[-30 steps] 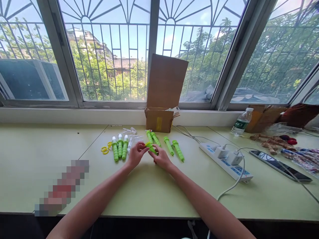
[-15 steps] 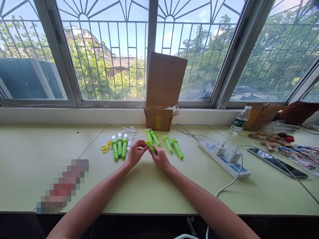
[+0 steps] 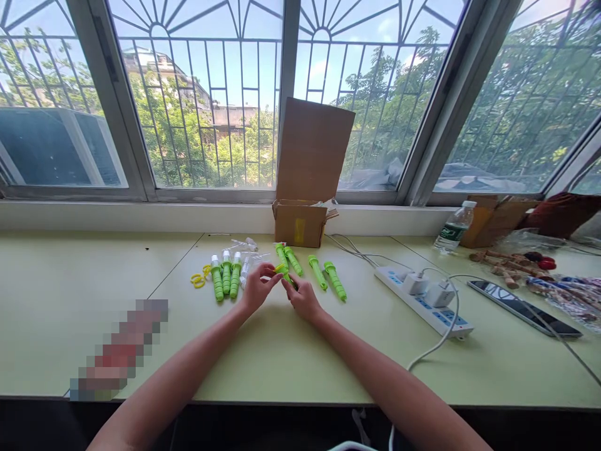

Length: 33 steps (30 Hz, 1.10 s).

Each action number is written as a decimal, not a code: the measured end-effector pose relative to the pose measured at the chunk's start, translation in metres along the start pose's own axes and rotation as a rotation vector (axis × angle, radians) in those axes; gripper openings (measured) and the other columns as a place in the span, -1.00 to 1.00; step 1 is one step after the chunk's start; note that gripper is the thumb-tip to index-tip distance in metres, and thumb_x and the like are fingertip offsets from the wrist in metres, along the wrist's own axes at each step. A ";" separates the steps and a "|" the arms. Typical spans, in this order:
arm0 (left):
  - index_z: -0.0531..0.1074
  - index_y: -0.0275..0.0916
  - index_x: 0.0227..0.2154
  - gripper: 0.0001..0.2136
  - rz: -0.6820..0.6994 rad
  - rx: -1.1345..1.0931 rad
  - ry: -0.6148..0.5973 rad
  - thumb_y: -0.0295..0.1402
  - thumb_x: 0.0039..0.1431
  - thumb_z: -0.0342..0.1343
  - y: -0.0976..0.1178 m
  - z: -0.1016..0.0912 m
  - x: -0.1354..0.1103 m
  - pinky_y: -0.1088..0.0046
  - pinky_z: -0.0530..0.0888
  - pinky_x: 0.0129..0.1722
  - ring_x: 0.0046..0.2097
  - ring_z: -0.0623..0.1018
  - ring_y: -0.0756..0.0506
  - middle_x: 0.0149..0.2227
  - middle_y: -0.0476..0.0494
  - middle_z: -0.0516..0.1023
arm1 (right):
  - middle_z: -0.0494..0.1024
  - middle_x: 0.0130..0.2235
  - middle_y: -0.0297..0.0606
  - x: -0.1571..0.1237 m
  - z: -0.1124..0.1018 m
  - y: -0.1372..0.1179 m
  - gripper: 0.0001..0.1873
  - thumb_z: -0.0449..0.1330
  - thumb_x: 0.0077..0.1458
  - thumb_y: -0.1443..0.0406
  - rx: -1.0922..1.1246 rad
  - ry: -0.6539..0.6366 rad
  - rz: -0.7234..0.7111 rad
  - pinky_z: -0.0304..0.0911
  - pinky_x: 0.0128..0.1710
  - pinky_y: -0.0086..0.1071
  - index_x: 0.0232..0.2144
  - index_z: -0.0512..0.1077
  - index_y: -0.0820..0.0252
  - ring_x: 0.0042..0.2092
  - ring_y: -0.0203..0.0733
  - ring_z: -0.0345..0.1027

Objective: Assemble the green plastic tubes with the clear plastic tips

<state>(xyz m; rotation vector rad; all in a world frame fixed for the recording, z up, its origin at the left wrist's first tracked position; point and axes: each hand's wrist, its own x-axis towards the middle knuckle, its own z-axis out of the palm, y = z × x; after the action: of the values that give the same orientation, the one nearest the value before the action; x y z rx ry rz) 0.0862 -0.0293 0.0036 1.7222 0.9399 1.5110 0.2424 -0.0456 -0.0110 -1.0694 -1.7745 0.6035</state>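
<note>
My right hand (image 3: 304,300) is closed round a bright green ribbed tube (image 3: 288,277), part of which the fingers hide. At its upper end my left hand (image 3: 259,289) pinches a small yellow piece (image 3: 279,268); whether the piece is seated in the tube I cannot tell. Left of my hands lie several green tubes with white tops (image 3: 226,275), side by side. Yellow ring-shaped pieces (image 3: 198,280) are beside them. More green tubes without white tops lie beyond my hands and to the right, including one green tube (image 3: 335,282). Clear plastic parts (image 3: 245,245) lie behind.
An open cardboard box (image 3: 300,225) stands against the sill. A white power strip (image 3: 422,300) with chargers and cables lies to the right, near a phone (image 3: 523,308). Farther right are a water bottle (image 3: 454,227) and wooden items (image 3: 504,263). A blurred patch (image 3: 119,354) covers something at left.
Both hands stay in nearly the same place on the green tube. The right fingers have shifted slightly along it; the rest of the table looks the same.
</note>
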 end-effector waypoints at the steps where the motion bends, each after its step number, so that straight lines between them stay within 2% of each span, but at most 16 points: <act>1: 0.39 -0.24 -0.32 -0.66 -0.004 -0.005 -0.002 -0.10 -0.03 0.26 0.000 0.000 0.000 0.43 0.53 -0.39 -0.31 0.59 -0.08 -0.36 -0.11 0.55 | 0.30 -0.63 -0.43 0.000 0.000 0.000 -0.60 0.00 0.20 0.00 0.008 -0.003 0.009 0.03 -0.56 -0.46 -0.38 0.35 0.21 -0.59 -0.34 0.11; 11: 0.38 -0.25 -0.30 -0.66 0.007 -0.036 -0.003 -0.09 0.02 0.22 -0.006 0.002 0.002 0.41 0.55 -0.39 -0.32 0.60 -0.08 -0.38 -0.12 0.56 | 0.31 -0.66 -0.46 -0.002 0.001 -0.003 -0.57 -0.01 0.18 -0.06 0.109 -0.040 0.108 0.01 -0.69 -0.47 -0.42 0.29 0.17 -0.72 -0.38 0.10; 23: 0.38 -0.26 -0.32 -0.67 0.040 -0.043 -0.013 -0.10 0.01 0.22 -0.008 0.002 0.003 0.42 0.54 -0.41 -0.36 0.59 -0.05 -0.40 -0.10 0.55 | 0.30 -0.69 -0.47 0.000 0.003 0.000 -0.55 0.04 0.10 -0.12 0.244 -0.057 0.182 -0.07 -0.78 -0.49 -0.44 0.27 0.14 -0.76 -0.38 0.06; 33: 0.37 -0.26 -0.29 -0.62 -0.012 -0.046 -0.034 -0.12 -0.06 0.29 -0.009 0.002 0.003 0.42 0.54 -0.38 -0.31 0.58 -0.06 -0.36 -0.11 0.54 | 0.22 -0.71 -0.54 0.001 0.003 -0.002 -0.57 0.08 0.08 -0.09 0.390 -0.085 0.240 -0.08 -0.82 -0.49 -0.45 0.24 0.13 -0.78 -0.41 0.00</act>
<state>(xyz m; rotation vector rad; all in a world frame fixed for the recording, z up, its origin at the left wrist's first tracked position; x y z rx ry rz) 0.0875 -0.0221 -0.0022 1.7011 0.8901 1.4800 0.2384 -0.0460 -0.0101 -0.9971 -1.5236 1.1074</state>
